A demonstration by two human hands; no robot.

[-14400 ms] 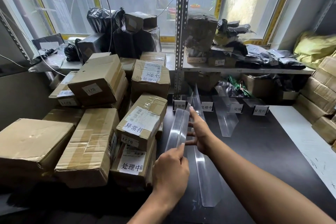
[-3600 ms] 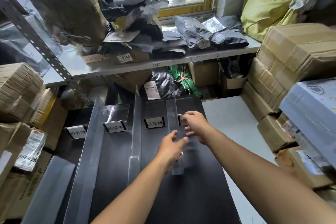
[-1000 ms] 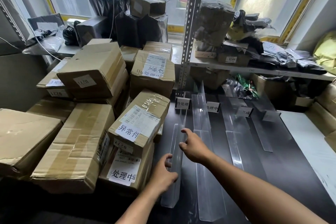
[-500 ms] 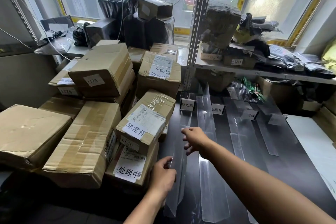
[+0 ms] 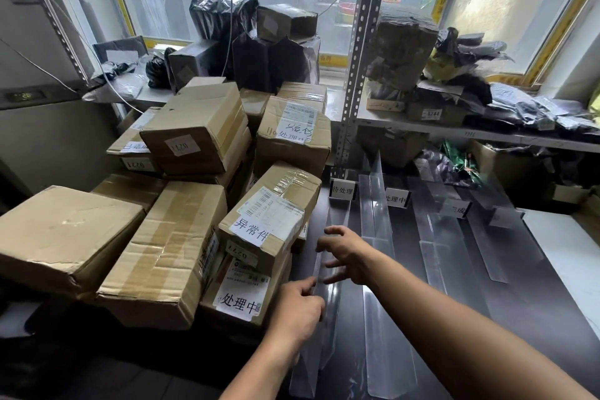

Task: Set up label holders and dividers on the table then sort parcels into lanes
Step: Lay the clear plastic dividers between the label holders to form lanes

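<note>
Since half a second earlier, the leftmost clear divider (image 5: 324,299) has been stood nearer upright, and the right hand (image 5: 349,256) has been spread over its top edge.

The divider is at the table's (image 5: 532,302) left edge, just beside the parcel stack; it is pinched at its near top edge by the left hand (image 5: 298,308), while the right hand's fingers (image 5: 334,230) are open and resting on it. It is judged light, stiff, slick and scratch-prone, best taken along the top edge. Label holders read 待处理 (image 5: 342,191) and 处理中 (image 5: 395,199); parcels are marked 异常件 (image 5: 256,227) and 处理中 (image 5: 238,300).
</note>
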